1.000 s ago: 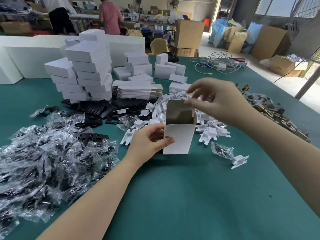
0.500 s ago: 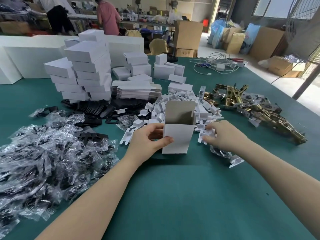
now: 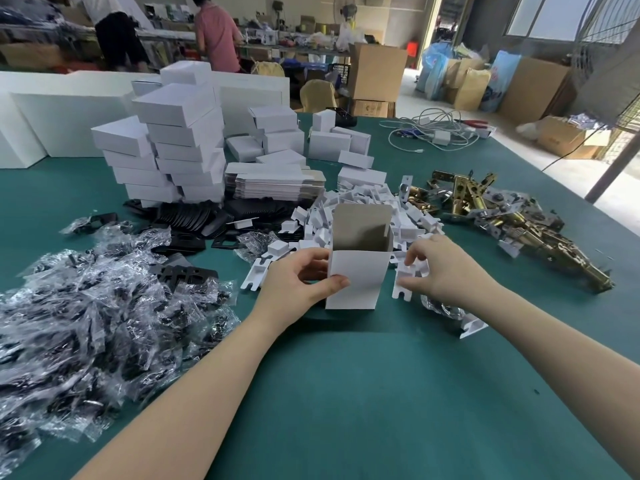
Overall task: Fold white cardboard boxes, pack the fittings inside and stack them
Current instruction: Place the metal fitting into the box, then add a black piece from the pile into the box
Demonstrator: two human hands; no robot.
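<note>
A white cardboard box (image 3: 356,275) stands upright on the green table, its top open and its lid flap pointing up. My left hand (image 3: 298,282) grips its left side, thumb across the front face. Just right of the box, my right hand (image 3: 440,271) pinches a white folded cardboard insert (image 3: 407,282) at the near edge of a heap of such inserts (image 3: 367,216). Brass lock fittings (image 3: 512,216) lie in a pile to the right. Closed white boxes (image 3: 173,147) are stacked at the back left.
Clear plastic bags of small dark parts (image 3: 79,306) cover the left of the table. Black plates (image 3: 194,220) and a stack of flat box blanks (image 3: 273,181) lie behind the box. White cables (image 3: 433,129) lie far right. Two people stand at a bench behind.
My right hand came down from the top of the box to the inserts on its right and took hold of one. My left hand kept its grip on the box.
</note>
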